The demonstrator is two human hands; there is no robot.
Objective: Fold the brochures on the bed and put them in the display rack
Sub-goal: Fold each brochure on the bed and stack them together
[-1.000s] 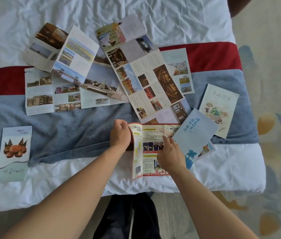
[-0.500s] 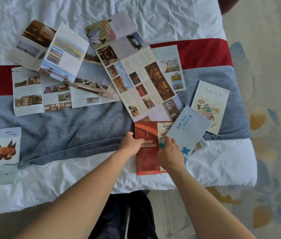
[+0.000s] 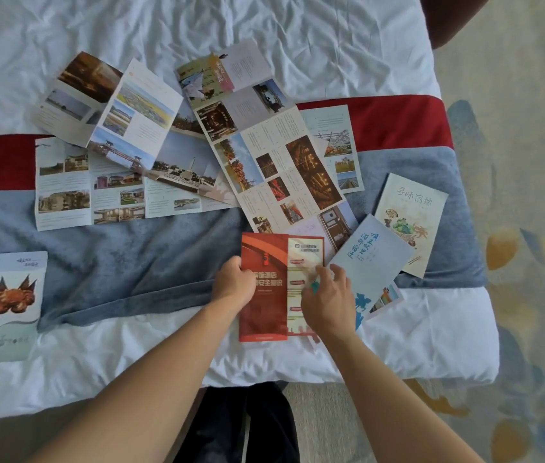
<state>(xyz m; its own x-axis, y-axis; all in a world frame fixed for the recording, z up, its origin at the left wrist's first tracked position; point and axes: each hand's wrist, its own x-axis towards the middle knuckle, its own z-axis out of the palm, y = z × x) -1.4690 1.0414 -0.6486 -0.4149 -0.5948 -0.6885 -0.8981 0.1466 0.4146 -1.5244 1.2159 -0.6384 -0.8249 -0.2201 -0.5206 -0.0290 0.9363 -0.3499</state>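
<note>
Here the red brochure lies near the front edge of the bed, half folded, its red cover panel turned over the printed inside. The left hand grips the cover's left edge, fingers curled round it. The right hand rests on the inside panel with fingers loosely spread and pressing the paper down. A pale blue booklet lies just beside the right hand, and a crab leaflet sits well apart on the left.
</note>
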